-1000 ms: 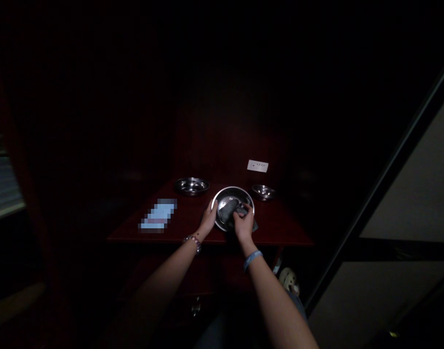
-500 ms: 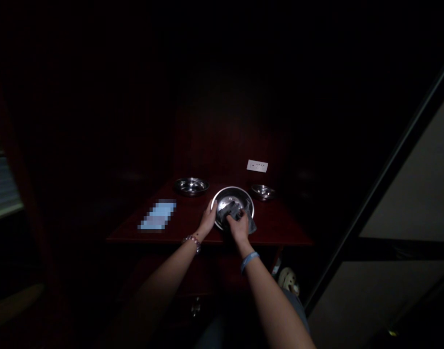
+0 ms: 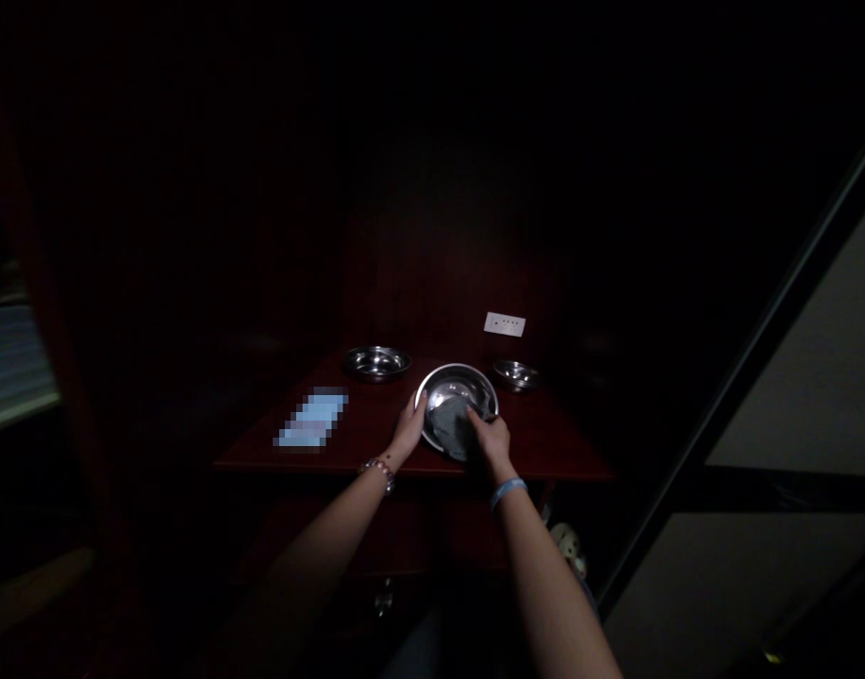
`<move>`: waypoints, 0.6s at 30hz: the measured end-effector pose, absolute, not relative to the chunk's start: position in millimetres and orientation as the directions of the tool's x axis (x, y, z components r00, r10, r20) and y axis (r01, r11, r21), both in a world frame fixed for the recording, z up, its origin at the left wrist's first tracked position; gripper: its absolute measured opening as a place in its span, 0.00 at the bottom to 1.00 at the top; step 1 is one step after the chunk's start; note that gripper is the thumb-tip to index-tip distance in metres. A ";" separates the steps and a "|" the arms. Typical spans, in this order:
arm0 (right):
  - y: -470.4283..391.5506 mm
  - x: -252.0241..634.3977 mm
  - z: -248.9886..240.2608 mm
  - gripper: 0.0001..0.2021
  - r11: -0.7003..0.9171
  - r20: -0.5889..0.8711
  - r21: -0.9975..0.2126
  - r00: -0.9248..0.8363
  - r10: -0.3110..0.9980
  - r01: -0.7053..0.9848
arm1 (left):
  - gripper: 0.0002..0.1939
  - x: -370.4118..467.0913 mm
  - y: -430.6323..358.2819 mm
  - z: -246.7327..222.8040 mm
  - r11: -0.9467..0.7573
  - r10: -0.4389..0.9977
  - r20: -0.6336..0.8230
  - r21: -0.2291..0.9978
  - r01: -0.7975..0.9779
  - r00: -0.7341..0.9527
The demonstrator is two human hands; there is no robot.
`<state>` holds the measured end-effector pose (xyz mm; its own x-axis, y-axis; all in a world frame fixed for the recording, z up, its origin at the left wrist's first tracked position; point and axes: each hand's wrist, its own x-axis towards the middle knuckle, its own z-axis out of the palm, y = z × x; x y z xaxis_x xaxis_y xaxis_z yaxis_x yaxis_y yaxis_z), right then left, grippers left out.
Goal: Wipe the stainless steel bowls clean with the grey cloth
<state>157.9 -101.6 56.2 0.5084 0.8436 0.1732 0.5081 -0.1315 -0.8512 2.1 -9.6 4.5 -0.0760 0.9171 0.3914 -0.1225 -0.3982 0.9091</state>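
A shiny steel bowl (image 3: 452, 385) is tilted toward me near the front of the dark red desk (image 3: 375, 443). My left hand (image 3: 407, 429) grips its left rim, thumb inside and the other fingers hidden behind. In the bowl's lower part lies a dark grey cloth (image 3: 452, 426), draped over the front rim. My right hand (image 3: 492, 441) is at the right rim with its thumb on the cloth, pinching it; the rest of its fingers are partly hidden in shadow.
Two more steel bowls stand at the back, a wider one (image 3: 376, 364) on the left and a smaller one (image 3: 516, 375) on the right. A blurred-out light blue rectangle (image 3: 311, 418) lies at left. A white socket (image 3: 505, 324) is on the back panel. Below is a drawer knob (image 3: 383, 598).
My right hand has moved from inside the bowl to its right rim. The cloth, bunched before, now lies spread flatter across the bowl's lower part. My left hand keeps its hold.
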 end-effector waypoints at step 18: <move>-97.4 155.5 60.7 0.16 0.005 0.358 -0.782 0.442 0.823 0.623 | 0.27 1.3 -11.9 6.8 -0.392 0.920 0.387 0.915 -0.093 -0.067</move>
